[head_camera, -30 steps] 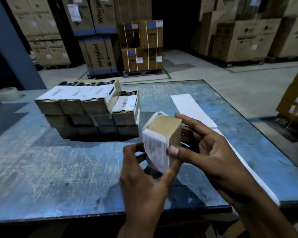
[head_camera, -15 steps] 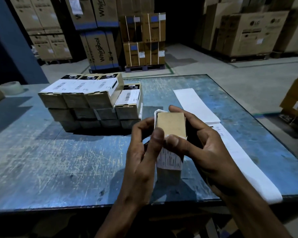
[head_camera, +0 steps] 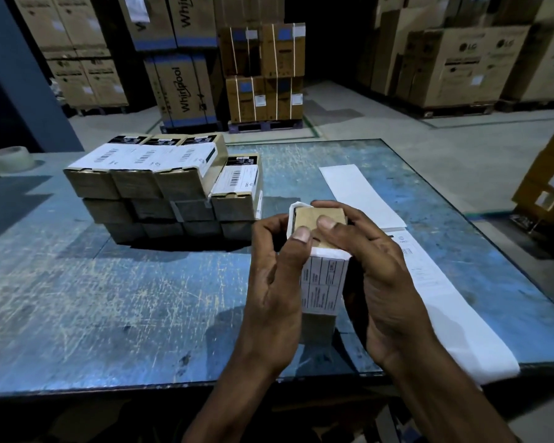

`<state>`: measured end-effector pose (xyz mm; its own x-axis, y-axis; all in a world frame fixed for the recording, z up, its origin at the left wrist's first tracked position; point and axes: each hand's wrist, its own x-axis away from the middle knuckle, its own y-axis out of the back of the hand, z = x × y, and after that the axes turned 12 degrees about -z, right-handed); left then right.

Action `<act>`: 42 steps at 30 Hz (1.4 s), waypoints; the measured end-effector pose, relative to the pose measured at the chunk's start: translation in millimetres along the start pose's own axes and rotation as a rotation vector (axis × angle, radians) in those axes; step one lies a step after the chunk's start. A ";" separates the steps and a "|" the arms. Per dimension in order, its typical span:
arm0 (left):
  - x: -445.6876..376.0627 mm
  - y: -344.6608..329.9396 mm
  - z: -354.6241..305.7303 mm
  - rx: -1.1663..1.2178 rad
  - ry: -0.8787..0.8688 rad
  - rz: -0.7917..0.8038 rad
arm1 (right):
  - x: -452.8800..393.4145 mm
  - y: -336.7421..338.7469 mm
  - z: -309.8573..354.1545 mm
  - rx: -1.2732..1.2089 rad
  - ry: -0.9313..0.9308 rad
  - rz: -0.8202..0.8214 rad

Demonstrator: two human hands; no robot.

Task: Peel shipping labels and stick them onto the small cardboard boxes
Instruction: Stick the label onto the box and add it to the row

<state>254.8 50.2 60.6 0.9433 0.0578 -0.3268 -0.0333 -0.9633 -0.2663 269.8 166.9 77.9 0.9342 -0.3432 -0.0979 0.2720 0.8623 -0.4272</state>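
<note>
A small cardboard box (head_camera: 314,223) stands on end above the blue table, held between both hands. A white shipping label (head_camera: 323,284) wraps its near face and folds over the top edges. My left hand (head_camera: 277,282) grips the box's left side, its thumb pressing on the top. My right hand (head_camera: 378,270) grips the right side, its thumb also pressing the top flap. A long white strip of label backing (head_camera: 435,282) lies on the table to the right of my hands.
A stack of labelled small boxes (head_camera: 160,190) sits at the table's middle left, three layers high. A tape roll (head_camera: 10,158) lies at the far left. The table's front edge (head_camera: 109,383) is near me. Large appliance cartons (head_camera: 461,62) stand on the floor beyond.
The box has turned from a tilted hold to upright, with its labelled face toward me. Both thumbs have moved onto its top, and the label now lies flatter against the box.
</note>
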 end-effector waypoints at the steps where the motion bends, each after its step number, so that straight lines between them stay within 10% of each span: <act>1: 0.5 -1.8 -1.1 0.004 -0.003 0.003 | -0.6 -0.6 0.1 0.007 -0.014 -0.035; 19: 8.4 0.8 10.1 -0.063 -0.055 0.034 | -1.2 18.9 -18.0 -0.277 -0.114 0.201; 42: -3.5 -6.7 3.7 -0.139 -0.041 0.013 | 4.1 7.3 -17.1 -0.185 -0.063 -0.007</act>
<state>250.4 57.3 60.2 0.9287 0.0526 -0.3671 0.0028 -0.9909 -0.1347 271.7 165.4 59.0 0.9464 -0.3203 -0.0407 0.2371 0.7749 -0.5860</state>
